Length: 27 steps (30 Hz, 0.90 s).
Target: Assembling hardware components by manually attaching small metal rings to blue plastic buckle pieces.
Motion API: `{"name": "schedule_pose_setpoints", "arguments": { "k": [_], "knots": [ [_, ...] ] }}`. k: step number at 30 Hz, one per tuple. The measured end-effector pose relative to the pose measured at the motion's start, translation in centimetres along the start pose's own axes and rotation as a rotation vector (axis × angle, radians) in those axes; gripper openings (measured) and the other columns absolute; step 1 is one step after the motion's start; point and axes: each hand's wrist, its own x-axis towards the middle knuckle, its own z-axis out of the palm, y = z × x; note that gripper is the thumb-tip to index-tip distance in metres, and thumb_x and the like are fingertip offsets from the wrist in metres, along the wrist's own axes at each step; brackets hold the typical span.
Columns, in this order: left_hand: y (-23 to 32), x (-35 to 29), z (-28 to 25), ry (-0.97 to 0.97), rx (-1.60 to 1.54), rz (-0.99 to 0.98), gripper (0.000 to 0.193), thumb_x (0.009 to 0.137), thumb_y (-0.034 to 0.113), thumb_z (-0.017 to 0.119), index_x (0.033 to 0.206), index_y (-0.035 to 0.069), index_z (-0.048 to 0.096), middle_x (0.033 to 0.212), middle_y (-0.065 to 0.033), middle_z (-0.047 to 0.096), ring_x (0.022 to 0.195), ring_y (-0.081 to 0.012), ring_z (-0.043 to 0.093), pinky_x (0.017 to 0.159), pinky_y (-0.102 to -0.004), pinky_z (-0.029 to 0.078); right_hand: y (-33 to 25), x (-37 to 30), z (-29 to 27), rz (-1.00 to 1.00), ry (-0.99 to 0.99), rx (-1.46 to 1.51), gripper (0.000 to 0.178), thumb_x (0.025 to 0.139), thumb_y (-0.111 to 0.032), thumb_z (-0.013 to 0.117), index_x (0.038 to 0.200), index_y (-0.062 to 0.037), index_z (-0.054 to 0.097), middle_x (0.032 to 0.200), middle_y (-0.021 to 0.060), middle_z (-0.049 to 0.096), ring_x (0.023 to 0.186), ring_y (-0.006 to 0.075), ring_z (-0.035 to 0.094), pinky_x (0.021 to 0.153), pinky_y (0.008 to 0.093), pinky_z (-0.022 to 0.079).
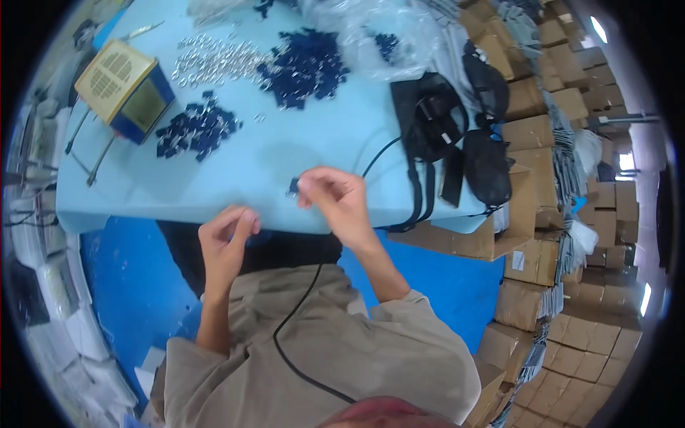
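Observation:
Over the front part of the table, my right hand (341, 203) pinches a small dark navy fabric tab (294, 183) between thumb and fingertips. A bit of shiny metal, seemingly a ring, shows at the tab's lower edge. My left hand (227, 239) is at the table's front edge, apart from the right, with thumb and fingers curled together. What it holds, if anything, is too small to make out. Farther off lie a pile of navy tabs (200, 128), a larger navy pile (303, 68) and a scatter of small silver metal rings (214, 60).
A cream and blue box-shaped device (121, 89) stands on the light blue table (264, 146) at left. Black bags (432, 118) with straps and a dark phone-like slab (452, 177) lie at right. Clear plastic bags (371, 32) sit at the back; cardboard boxes (528, 135) are stacked beyond the right edge.

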Motion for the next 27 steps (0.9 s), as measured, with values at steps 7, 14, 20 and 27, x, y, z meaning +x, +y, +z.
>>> {"name": "schedule_pose_setpoints", "arguments": {
  "k": [7, 14, 20, 27],
  "knots": [
    [0.3, -0.4, 1.3, -0.072, -0.084, 0.001, 0.015, 0.101, 0.007, 0.066, 0.099, -0.007, 0.072, 0.088, -0.0076, 0.068, 0.079, -0.0121, 0.063, 0.073, -0.0251, 0.051, -9.8, 14.0, -11.4, -0.603, 0.509, -0.618, 0.017, 0.093, -0.01, 0.076, 0.102, 0.0046, 0.075, 0.087, 0.0094, 0.076, 0.075, 0.0122, 0.07, 0.07, 0.0253, 0.054],
    [-1.0, -1.5, 1.3, -0.07, -0.13, -0.11, 0.014, 0.101, 0.007, 0.068, 0.101, -0.006, 0.073, 0.09, -0.0068, 0.071, 0.08, -0.011, 0.065, 0.075, -0.0251, 0.053, -5.5, 14.2, -7.9, -0.614, 0.239, -1.085, 0.027, 0.084, -0.014, 0.08, 0.109, -0.0054, 0.076, 0.099, 0.0157, 0.07, 0.091, 0.031, 0.07, 0.083, 0.0394, 0.055],
    [-0.5, -1.0, 0.8, -0.089, -0.147, -0.138, 0.014, 0.1, 0.008, 0.068, 0.1, -0.005, 0.073, 0.091, -0.0065, 0.072, 0.082, -0.0105, 0.067, 0.077, -0.0247, 0.054, -0.7, 13.8, -2.9, -0.517, 0.112, -1.345, 0.022, 0.086, -0.009, 0.077, 0.107, -0.0042, 0.076, 0.094, 0.015, 0.07, 0.09, 0.0347, 0.068, 0.084, 0.0435, 0.054],
    [-0.6, -0.3, 0.5, -0.03, -0.082, -0.112, 0.015, 0.101, 0.007, 0.066, 0.096, -0.006, 0.072, 0.085, -0.0061, 0.07, 0.077, -0.0109, 0.063, 0.074, -0.0265, 0.051, 0.1, 12.7, -3.9, -0.437, 0.082, -1.061, 0.021, 0.084, 0.005, 0.069, 0.105, 0.0007, 0.07, 0.096, 0.0183, 0.065, 0.087, 0.0348, 0.067, 0.079, 0.0434, 0.055]
  ]
}}
